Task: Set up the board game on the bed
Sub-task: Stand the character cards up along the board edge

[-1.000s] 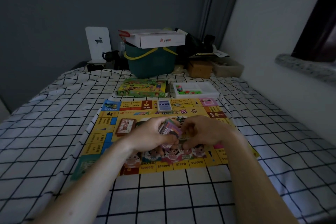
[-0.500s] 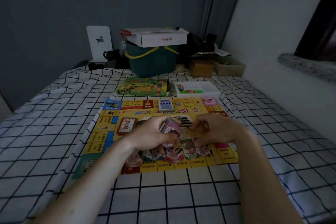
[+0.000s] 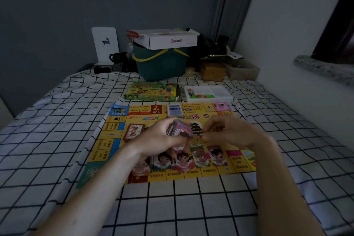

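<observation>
While the left hand [image 3: 162, 138] has its grip curled round the thick stack of colourful paper game cards [image 3: 179, 130] above the yellow printed game board [image 3: 115, 140] and the right hand [image 3: 228, 132] pinches at its edge, a loose peel could probably spill them across the soft checked bed [image 3: 57, 130].

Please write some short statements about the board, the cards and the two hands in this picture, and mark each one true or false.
1. The left hand grips a stack of play money. True.
2. The game board lies folded inside the game box. False: it lies spread flat on the bed.
3. A blue card deck sits on the board's far edge. True.
4. The white tray is left of the game box. False: it is to its right.
5. The right hand rests flat on the bed. False: it is over the board, beside the stack.
</observation>
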